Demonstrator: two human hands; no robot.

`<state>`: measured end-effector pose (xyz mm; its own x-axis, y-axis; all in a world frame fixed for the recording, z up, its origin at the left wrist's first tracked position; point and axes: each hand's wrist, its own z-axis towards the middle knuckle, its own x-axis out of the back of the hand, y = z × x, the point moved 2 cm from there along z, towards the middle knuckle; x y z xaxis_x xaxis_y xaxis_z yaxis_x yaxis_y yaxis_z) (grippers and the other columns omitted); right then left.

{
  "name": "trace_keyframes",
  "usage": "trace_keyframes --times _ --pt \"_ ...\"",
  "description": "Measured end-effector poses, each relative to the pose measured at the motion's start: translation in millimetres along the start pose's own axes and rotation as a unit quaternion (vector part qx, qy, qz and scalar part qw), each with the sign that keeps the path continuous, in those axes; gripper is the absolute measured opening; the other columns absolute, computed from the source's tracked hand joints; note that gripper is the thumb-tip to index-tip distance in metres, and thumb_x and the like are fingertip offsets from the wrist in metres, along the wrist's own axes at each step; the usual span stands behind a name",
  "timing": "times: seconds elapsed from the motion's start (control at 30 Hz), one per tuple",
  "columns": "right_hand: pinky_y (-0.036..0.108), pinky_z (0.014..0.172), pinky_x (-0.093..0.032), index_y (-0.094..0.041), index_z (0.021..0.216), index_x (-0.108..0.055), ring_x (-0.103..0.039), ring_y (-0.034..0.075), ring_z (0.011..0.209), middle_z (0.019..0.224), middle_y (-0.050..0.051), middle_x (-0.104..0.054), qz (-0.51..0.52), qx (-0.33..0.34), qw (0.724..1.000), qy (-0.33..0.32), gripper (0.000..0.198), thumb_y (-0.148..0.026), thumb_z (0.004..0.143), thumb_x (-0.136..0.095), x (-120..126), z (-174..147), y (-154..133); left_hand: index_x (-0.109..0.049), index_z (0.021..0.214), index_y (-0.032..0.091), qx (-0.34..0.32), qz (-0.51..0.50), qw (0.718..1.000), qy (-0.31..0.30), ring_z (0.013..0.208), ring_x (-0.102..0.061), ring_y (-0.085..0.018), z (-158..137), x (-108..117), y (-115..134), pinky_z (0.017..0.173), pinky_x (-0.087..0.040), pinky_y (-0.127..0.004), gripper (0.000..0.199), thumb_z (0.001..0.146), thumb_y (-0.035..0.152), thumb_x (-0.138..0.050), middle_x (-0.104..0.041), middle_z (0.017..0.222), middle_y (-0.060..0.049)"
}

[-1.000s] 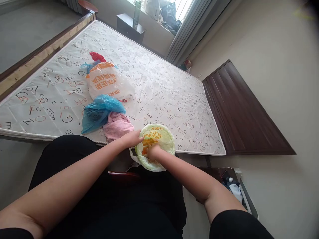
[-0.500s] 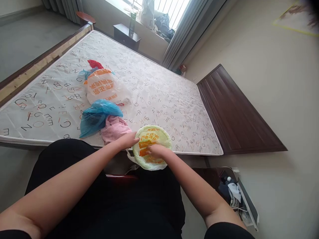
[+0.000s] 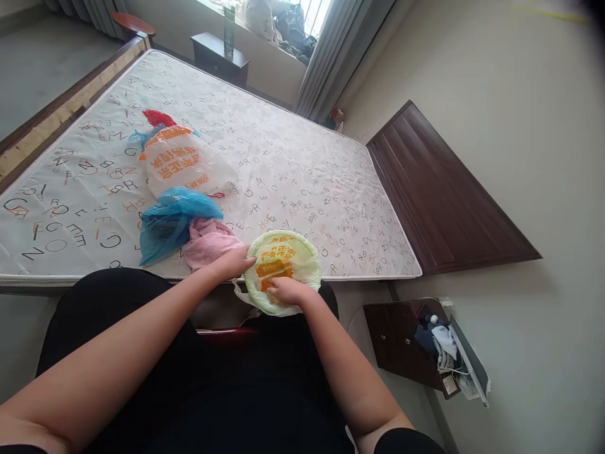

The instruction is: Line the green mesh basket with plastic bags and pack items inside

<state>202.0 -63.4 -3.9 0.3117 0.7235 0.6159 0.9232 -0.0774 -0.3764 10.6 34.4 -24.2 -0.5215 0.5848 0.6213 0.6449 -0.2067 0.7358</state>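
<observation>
A round pale-green bin (image 3: pixel 309 260), lined with a thin plastic bag printed in orange, stands tilted in front of my knees at the bed's edge. My left hand (image 3: pixel 237 260) grips its left rim, thumb over the edge and the other fingers hidden outside. Inside the opening, my right hand (image 3: pixel 289 291) reaches in from the right, fingers stretched out against the orange-printed liner. A loose white end of the bag hangs outside the rim at the lower left. Left of the bin lies a pink towel (image 3: pixel 210 243), partly behind my left wrist.
On the lettered mattress (image 3: pixel 302 170) lie a blue plastic bag (image 3: pixel 172 221), a white bag with orange print (image 3: pixel 177 161) and a red bag (image 3: pixel 159 118). A dark headboard (image 3: pixel 449 195) rises at right. A bedside cabinet (image 3: pixel 394 343) holding clothes stands at lower right.
The whole view has shifted, showing more of the cabinet at lower right. My right hand has moved slightly lower within the bin; my left hand still holds the rim.
</observation>
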Motion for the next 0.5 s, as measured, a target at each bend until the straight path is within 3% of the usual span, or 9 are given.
trace_keyframes --times 0.17,0.3,0.37,0.5 --pt "0.045 0.099 -0.055 -0.015 0.113 -0.074 -0.071 0.033 0.111 0.120 0.016 -0.075 0.009 -0.055 0.997 -0.047 0.028 -0.017 0.089 -0.059 -4.8 34.5 -21.5 -0.071 0.110 0.016 -0.015 -0.012 1.000 0.004 0.100 -0.072 -0.028 -0.8 0.0 2.9 0.095 -0.054 -0.036 0.031 0.091 0.034 -0.055 -0.077 0.105 -0.010" --pt "0.037 0.089 -0.059 -0.015 0.117 -0.072 -0.073 0.025 0.096 0.118 0.012 -0.076 0.046 -0.019 0.996 -0.071 0.032 -0.015 0.088 -0.060 -3.6 55.3 -35.8 -0.070 0.115 0.017 -0.002 -0.034 0.999 0.011 0.104 -0.071 -0.028 -1.7 1.4 1.8 0.100 -0.053 -0.037 0.034 0.090 0.037 -0.057 -0.077 0.111 -0.010" --pt "0.032 0.084 -0.058 -0.014 0.113 -0.073 -0.072 0.021 0.090 0.113 0.010 -0.077 0.066 0.010 0.995 -0.070 0.029 -0.015 0.089 -0.057 -0.6 54.4 -40.7 -0.069 0.116 0.017 0.000 -0.042 0.999 0.011 0.104 -0.070 -0.028 -1.4 2.2 0.4 0.098 -0.053 -0.036 0.035 0.090 0.036 -0.056 -0.077 0.112 -0.010" --pt "0.035 0.096 -0.055 -0.015 0.109 -0.073 -0.069 0.022 0.102 0.115 0.008 -0.075 0.087 0.060 0.994 -0.015 0.028 -0.027 0.099 -0.050 15.7 26.0 -44.0 -0.070 0.110 0.016 0.009 -0.031 0.999 0.031 0.098 -0.070 -0.026 1.5 3.4 -4.3 0.092 -0.053 -0.034 0.030 0.088 0.030 -0.054 -0.077 0.107 -0.010"
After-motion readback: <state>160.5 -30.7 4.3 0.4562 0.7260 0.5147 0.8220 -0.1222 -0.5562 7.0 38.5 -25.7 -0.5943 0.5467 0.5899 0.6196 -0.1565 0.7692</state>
